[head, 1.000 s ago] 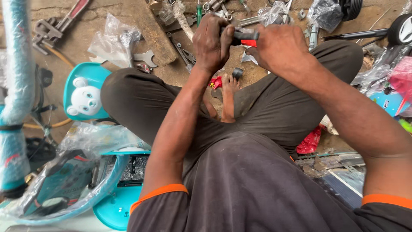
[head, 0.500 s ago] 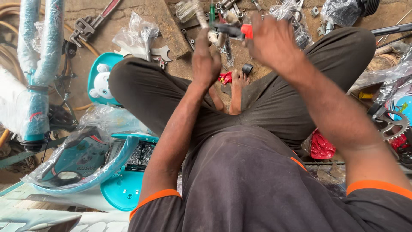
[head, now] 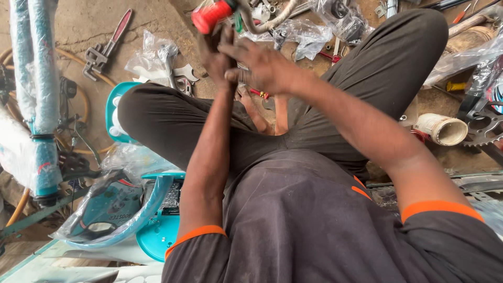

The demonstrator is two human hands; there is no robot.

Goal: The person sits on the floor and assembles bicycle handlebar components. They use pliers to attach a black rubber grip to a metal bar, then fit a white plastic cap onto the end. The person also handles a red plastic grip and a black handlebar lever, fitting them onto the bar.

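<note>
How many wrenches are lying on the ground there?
2 that I can make out: a red-handled pipe wrench at upper left, and an open-ended spanner beside the clear plastic bag. More may be hidden in the clutter.

A bicycle repair workshop: wrenches (head: 107, 47), a chainring (head: 484, 131) and teal frame tubes (head: 39, 78) litter the ground.

Bare ground (head: 68, 31) open, upper left of frame. Pipe wrench (head: 107, 47) and plastic bags (head: 152, 57) border it. Upper right blocked: crumpled bags (head: 314, 31), chainring (head: 484, 131).
</note>
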